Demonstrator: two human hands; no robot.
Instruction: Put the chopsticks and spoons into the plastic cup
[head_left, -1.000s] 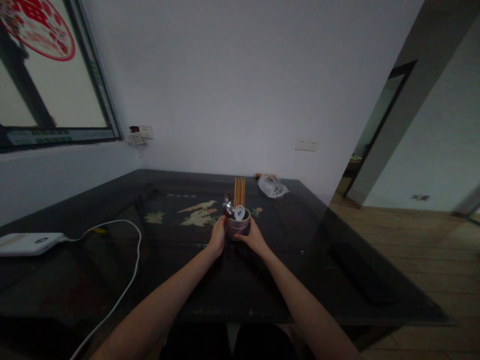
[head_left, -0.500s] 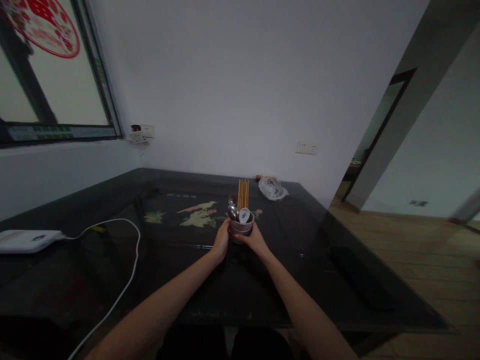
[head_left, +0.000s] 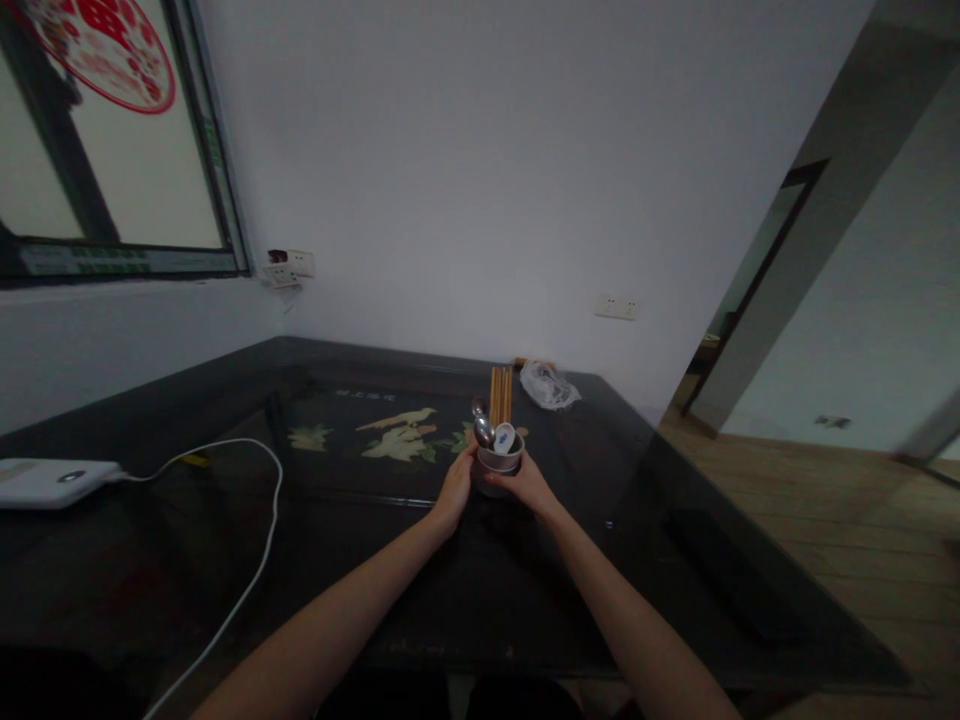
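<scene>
A small light-coloured utensil holder (head_left: 501, 461) stands upright between my two hands, over the dark table. My left hand (head_left: 456, 487) presses against its left side. From the right, my right hand (head_left: 529, 484) wraps it, thumb across the front. Several wooden chopsticks (head_left: 501, 395) rise from the back of the holder. Shiny metal spoons (head_left: 484, 432) lean out at the left, and a white spoon with a blue mark (head_left: 504, 438) sits at the front. The fingers behind the holder are hidden.
A clear plastic bag (head_left: 550, 386) lies near the wall at the table's back. At the left is a white power bank (head_left: 56, 483) with a white cable (head_left: 276, 500) trailing to the front edge. A dark flat object (head_left: 735, 575) lies at the right of the dark table (head_left: 360, 580).
Both hands and the utensil holder have shifted a little to the right across the table, staying together. The view has tilted slightly. The grip looks the same.
</scene>
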